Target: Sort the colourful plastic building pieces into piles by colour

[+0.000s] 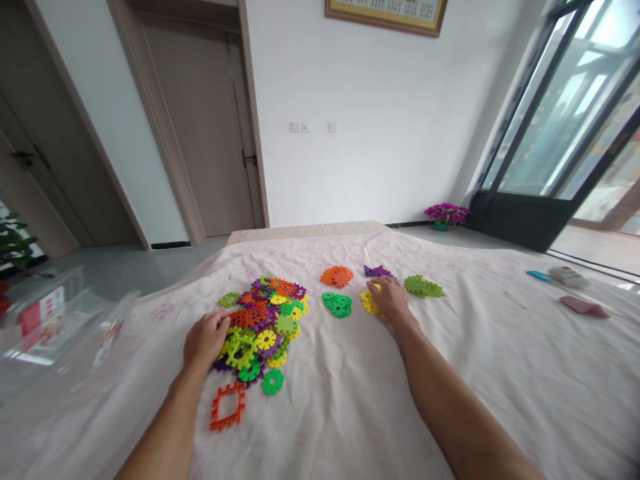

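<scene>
A mixed heap of plastic interlocking pieces (267, 340) lies on the cloth in orange, purple, green, lime and yellow. At its left edge is my left hand (205, 340), fingers curled in next to an orange lattice piece (256, 312); what they pinch, if anything, is hidden. My right hand (390, 300) reaches over a small yellow group of notched discs (369, 303), its fingers closed on a yellow disc at the top. Around it lie purple pieces (379, 271), lime pieces (424, 287), green discs (337, 305) and orange pieces (337, 276), grouped by colour.
An orange square frame (228, 406) and a single green disc (273, 382) lie nearer me. Clear plastic packaging (65, 333) is at the left. A pink item (584, 307), a white packet (569, 277) and a blue strip (539, 275) rest at the right.
</scene>
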Demonstrator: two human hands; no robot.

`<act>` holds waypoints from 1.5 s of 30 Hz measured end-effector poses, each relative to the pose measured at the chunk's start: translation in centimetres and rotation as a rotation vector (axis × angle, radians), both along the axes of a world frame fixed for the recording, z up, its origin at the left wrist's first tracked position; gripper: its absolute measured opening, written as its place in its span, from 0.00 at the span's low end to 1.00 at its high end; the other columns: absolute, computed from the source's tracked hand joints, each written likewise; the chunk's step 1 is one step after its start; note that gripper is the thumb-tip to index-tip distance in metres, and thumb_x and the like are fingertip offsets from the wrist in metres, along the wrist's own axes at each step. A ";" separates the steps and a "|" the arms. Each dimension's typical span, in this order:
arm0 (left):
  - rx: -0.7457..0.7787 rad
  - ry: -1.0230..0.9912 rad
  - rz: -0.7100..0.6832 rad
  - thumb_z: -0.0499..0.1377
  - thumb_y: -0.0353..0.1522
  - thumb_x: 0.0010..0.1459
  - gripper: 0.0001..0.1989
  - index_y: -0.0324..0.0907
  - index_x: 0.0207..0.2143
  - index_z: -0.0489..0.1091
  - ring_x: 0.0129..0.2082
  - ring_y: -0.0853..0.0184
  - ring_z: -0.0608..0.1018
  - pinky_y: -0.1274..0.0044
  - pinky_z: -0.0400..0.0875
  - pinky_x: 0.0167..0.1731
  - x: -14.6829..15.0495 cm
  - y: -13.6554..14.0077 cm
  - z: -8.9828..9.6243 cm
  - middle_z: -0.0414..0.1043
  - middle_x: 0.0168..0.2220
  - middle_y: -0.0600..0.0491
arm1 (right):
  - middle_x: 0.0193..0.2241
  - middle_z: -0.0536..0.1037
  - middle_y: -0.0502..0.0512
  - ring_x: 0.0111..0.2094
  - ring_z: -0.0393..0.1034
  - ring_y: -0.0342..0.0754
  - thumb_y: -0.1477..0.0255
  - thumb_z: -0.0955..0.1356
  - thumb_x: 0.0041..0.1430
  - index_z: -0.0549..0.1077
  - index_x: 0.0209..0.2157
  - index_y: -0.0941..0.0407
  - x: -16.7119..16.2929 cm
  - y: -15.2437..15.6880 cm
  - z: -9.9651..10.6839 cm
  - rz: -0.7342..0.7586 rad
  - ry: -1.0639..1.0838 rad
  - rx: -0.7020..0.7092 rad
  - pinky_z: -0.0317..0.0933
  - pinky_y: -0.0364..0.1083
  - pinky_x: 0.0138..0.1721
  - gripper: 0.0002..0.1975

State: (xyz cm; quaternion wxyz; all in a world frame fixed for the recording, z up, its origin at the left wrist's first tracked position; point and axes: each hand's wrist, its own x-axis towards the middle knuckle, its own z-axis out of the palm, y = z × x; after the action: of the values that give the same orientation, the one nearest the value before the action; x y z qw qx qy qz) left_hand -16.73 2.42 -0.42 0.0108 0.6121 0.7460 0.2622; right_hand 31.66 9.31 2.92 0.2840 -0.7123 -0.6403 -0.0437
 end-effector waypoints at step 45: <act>-0.010 0.006 0.000 0.48 0.41 0.62 0.21 0.48 0.47 0.77 0.52 0.61 0.76 0.75 0.69 0.50 -0.2 0.3 -0.3 0.75 0.54 0.52 | 0.27 0.77 0.52 0.28 0.75 0.48 0.61 0.66 0.53 0.77 0.40 0.60 2.6 2.0 -1.6 -0.206 1.057 0.552 0.72 0.47 0.32 0.19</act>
State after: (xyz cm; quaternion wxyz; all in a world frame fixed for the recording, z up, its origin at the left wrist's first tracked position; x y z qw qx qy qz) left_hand -16.95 2.71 -0.70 0.0118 0.6128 0.7473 0.2568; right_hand 34.23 11.35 1.34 0.7323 -0.5958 -0.3052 0.1246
